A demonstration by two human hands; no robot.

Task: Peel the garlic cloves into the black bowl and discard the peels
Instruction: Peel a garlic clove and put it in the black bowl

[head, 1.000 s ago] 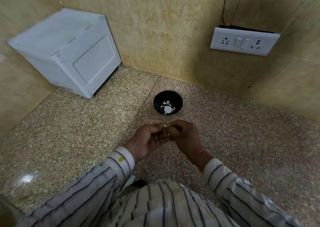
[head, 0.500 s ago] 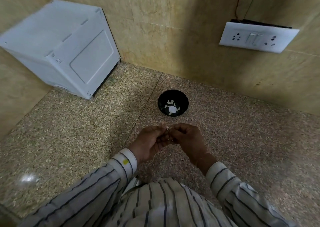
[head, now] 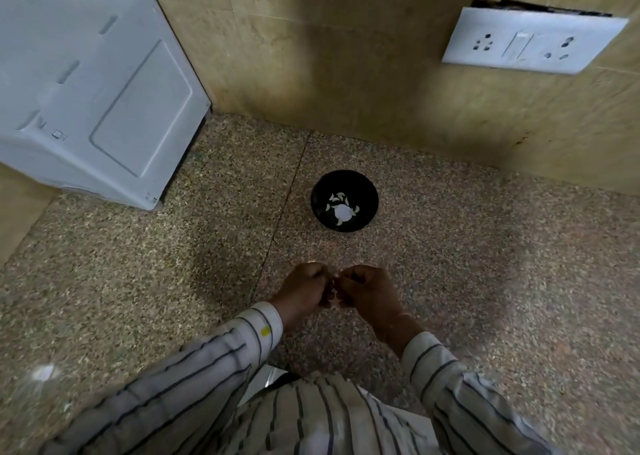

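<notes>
Since a second ago your hands have drawn back toward your body, so the gap between them and the black bowl [head: 344, 200] is wider, while the bowl sits where it was on the speckled tabletop [head: 485, 264]. Your left hand [head: 304, 293] and right hand [head: 369, 297] are knuckle to knuckle, both with fingers curled tight, and a pale sliver shows between them: that is most likely the garlic clove [head: 334, 294] you are working on, pinched from both sides. It is too small and blurred to tell whether skin is on it or how much has come off.

You look to be in the middle of the peeling step, not at the drop. White pieces of garlic [head: 341, 210] lie in the bottom of the bowl, so several cloves appear done; whether those pieces are all peeled cloves or include unpeeled ones cannot be told from this view.

Your next move calls for a firm hold with one hand and a small pulling or twisting motion with the other, to strip the skin free. After that you need to reach forward over the bowl's rim and let the bare clove fall in, keeping the peel back in your other hand. No bin or pile for peels is in view, so where you discard them is unclear. A white appliance [head: 93, 87] stands far left and a switch plate [head: 530, 42] is on the wall, both well apart from your work.
</notes>
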